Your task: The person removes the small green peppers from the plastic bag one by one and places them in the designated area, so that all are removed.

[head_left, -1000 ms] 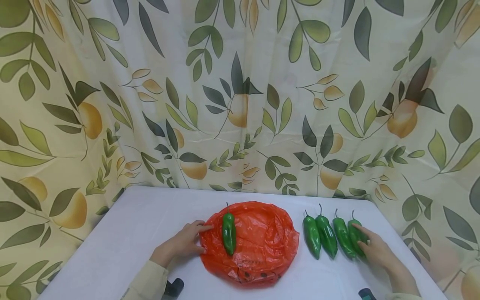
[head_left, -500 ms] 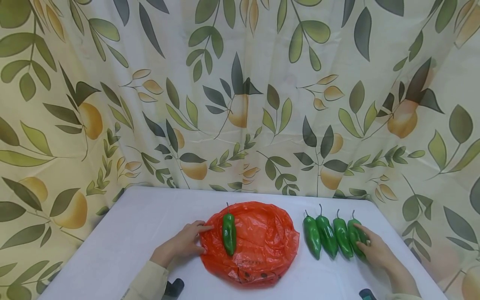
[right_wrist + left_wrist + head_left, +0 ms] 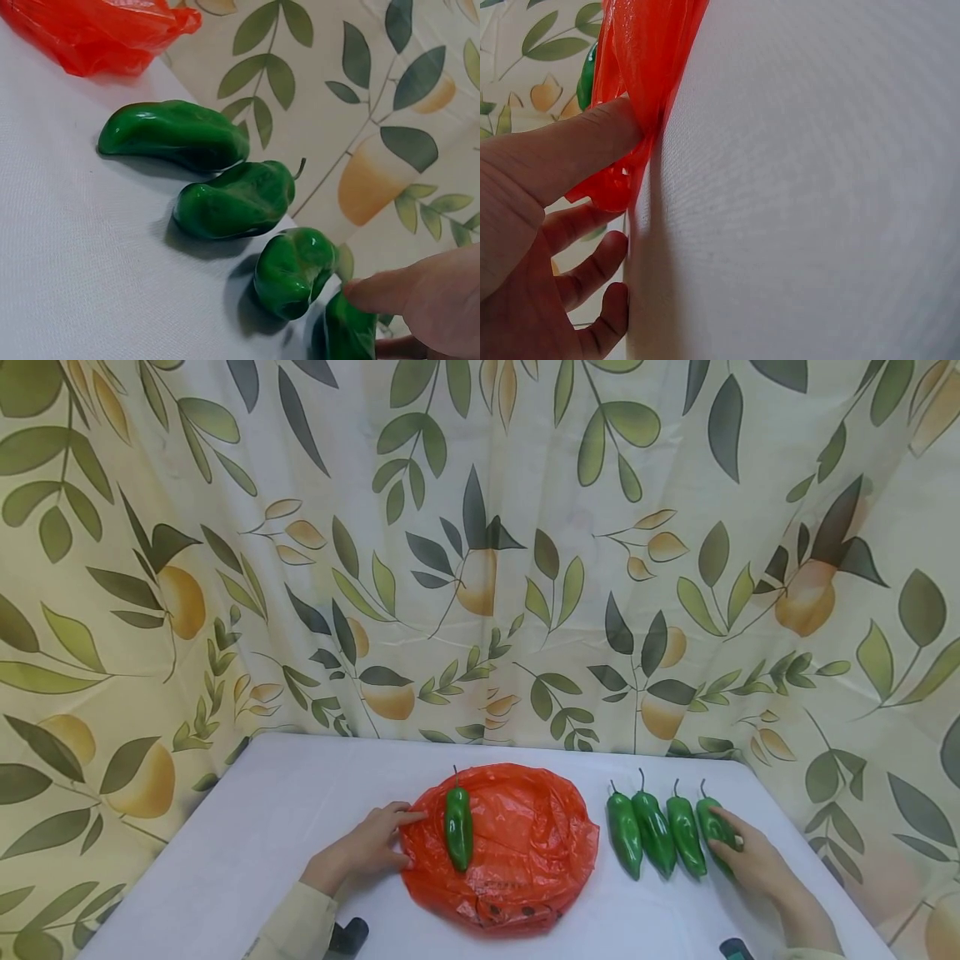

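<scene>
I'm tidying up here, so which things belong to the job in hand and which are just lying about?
Likely in the job:
- red bag, pinched by left hand
- rightmost green pepper, held by right hand
- pepper on the bag
- three other peppers beside it

Just around:
- patterned curtain behind
- white table underneath
- dark objects near the wrists, use unclear

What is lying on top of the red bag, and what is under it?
On the red bag, toward its left side, lies one green pepper. The left hand holds the bag's edge. What is under it cannot be seen, because the bag covers it.
</scene>
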Demonstrator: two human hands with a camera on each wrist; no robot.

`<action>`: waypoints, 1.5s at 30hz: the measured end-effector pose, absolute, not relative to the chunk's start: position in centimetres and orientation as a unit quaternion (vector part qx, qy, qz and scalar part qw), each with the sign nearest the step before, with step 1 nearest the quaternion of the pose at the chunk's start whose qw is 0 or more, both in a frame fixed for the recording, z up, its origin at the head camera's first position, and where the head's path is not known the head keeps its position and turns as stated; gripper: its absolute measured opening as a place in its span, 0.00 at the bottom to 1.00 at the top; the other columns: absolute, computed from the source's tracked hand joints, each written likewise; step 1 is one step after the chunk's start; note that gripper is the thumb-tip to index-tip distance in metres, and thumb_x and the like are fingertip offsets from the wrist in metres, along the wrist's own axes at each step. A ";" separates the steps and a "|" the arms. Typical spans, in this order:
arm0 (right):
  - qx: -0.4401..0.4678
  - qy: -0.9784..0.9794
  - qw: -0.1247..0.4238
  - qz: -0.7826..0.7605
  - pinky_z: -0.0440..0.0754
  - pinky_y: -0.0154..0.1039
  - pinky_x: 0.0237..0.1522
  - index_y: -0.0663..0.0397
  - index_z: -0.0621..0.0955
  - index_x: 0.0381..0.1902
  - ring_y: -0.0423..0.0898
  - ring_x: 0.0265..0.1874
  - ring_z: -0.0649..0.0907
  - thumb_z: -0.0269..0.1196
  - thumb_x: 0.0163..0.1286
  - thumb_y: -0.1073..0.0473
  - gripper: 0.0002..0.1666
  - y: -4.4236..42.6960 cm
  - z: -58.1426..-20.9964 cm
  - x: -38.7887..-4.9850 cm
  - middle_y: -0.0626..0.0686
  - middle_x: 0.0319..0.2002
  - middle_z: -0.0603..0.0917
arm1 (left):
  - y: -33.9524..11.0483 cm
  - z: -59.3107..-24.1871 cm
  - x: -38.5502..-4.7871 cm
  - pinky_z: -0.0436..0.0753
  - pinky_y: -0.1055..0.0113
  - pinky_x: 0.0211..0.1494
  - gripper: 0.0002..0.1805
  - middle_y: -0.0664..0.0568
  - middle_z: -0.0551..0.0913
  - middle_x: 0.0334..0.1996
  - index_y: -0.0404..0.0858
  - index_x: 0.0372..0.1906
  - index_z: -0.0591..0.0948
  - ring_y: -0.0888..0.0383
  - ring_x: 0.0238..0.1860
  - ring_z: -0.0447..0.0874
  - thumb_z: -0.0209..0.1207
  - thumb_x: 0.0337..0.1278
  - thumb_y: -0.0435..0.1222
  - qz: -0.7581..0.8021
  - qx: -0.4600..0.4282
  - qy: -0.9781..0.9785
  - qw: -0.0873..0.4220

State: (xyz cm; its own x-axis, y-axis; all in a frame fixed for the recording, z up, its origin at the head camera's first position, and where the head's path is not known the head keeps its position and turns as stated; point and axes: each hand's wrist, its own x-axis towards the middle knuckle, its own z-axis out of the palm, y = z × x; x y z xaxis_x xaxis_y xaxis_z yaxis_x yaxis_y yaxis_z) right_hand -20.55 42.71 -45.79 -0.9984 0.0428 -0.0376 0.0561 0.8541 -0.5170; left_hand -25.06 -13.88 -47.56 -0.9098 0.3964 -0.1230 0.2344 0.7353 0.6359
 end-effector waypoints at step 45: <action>0.032 0.972 0.004 -0.233 0.72 0.76 0.58 0.75 0.57 0.74 0.83 0.63 0.66 0.51 0.80 0.48 0.40 40.0 -42.9 -20.9 0.85 0.68 0.58 | -13.8 -47.2 -24.8 0.78 0.35 0.64 0.37 0.43 0.69 0.72 0.50 0.68 0.77 0.40 0.71 0.65 0.74 0.49 0.38 0.323 0.167 0.922 0.132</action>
